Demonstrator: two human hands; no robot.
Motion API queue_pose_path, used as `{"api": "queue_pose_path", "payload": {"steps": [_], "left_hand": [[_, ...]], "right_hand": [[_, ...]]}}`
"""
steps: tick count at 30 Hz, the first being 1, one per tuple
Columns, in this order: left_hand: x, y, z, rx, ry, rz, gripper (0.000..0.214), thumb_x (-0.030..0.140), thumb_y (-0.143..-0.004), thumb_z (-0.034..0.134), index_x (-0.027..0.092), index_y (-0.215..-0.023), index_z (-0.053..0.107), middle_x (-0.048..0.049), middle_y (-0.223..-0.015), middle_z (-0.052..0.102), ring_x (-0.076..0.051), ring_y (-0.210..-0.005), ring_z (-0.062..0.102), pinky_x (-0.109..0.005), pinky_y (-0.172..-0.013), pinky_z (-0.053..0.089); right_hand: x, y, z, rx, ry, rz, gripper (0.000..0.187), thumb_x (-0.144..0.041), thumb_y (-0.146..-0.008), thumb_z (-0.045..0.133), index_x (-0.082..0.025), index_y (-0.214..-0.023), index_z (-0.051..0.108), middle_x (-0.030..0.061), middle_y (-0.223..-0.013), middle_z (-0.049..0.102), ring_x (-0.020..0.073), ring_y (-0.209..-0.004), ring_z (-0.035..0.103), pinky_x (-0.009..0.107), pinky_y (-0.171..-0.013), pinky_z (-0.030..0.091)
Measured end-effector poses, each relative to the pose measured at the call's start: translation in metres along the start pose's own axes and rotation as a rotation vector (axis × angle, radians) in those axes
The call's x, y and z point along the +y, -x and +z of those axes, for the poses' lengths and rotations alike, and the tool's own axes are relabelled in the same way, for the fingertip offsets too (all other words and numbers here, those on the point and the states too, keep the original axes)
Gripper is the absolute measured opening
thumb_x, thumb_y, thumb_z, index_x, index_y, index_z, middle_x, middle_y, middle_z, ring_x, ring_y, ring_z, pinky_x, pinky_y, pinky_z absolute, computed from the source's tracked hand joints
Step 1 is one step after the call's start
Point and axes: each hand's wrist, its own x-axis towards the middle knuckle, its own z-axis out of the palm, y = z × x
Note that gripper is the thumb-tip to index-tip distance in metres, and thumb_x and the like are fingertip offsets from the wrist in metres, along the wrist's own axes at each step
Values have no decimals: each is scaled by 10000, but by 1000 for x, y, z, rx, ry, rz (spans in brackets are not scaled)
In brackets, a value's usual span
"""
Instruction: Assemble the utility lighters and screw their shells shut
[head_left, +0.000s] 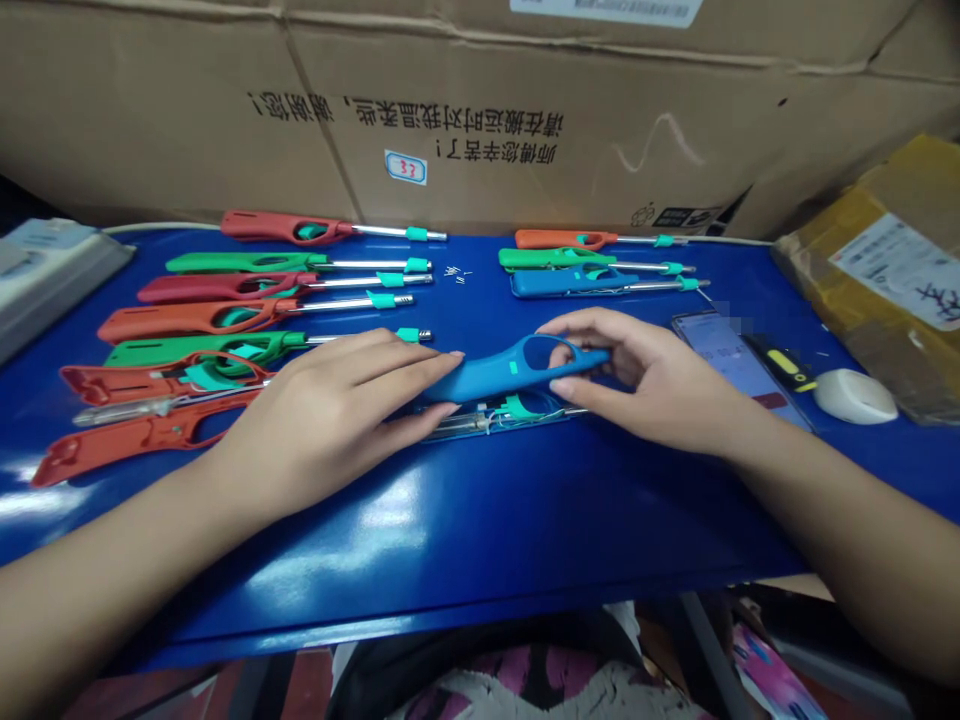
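Between my hands is a blue lighter casing half (495, 372), its outer face up, tilted over an opened long-neck lighter (499, 415). My left hand (337, 410) grips the casing's left end between fingers and thumb. At the other end, by the trigger opening, my right hand (622, 365) pinches the casing. The opened lighter below shows a clear fuel tank, a green trigger and wires; its left end is partly hidden by my left hand. Just left of that hand lies an opened orange lighter (127, 445), its casing halves apart and a clear tank (124, 412) between them.
Several assembled lighters (217, 287) lie in a column at the left, and 3 more (574, 282) at the back right. Tiny screws (456, 272) are scattered between. A phone (731, 360), a screwdriver (780, 362), a white mouse (855, 396) and cardboard boxes (465, 190) border the blue table.
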Motion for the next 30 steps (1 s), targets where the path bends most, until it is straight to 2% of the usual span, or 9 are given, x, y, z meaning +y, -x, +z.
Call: {"api": "queue_pose_path", "payload": {"steps": [3,6,10,17,22,30], "left_hand": [[-5,-2,-6,-46,78,58,330,328,-963,648,143,-1234,690,-100,-1100,765,-244,-983,729,-383,-939,572],[-9,-3,-8,-112,129,98,316,341,-956,650,147,-1200,704,-91,-1080,769,-234,-934,732,-363,-864,587],[-11,-2,-7,-143,128,114,304,338,-942,653,154,-1174,719,-91,-1037,771,-237,-896,725,-357,-821,582],[-8,-4,-6,-171,102,124,323,356,-944,639,143,-1177,705,-89,-1001,745,-233,-880,707,-350,-780,578],[-9,-2,-4,-168,66,125,358,423,-963,620,149,-1180,699,-88,-1015,740,-242,-897,710,-364,-786,581],[-6,-2,-3,-240,74,68,299,390,-966,586,179,-1141,705,-71,-1030,727,-245,-906,714,-382,-781,586]], "right_hand": [[-1,2,-5,-59,265,-123,432,-369,-882,730,-225,-1278,635,68,-1111,700,215,-987,653,360,-868,529],[-3,2,-6,-105,369,-180,353,-358,-900,707,-230,-1228,677,58,-1036,715,207,-929,646,341,-831,508],[-5,1,-3,-140,391,-212,312,-335,-904,700,-214,-1192,685,65,-1044,710,213,-949,629,328,-829,483],[-2,1,2,-143,357,-264,329,-294,-926,684,-186,-1235,650,56,-1016,666,202,-975,581,320,-846,467],[0,0,4,-143,368,-289,316,-286,-926,688,-184,-1222,647,52,-1004,651,203,-972,567,329,-836,469],[2,0,4,-217,447,-282,297,-319,-949,663,-201,-1222,648,87,-1154,639,231,-1096,567,398,-959,466]]}}
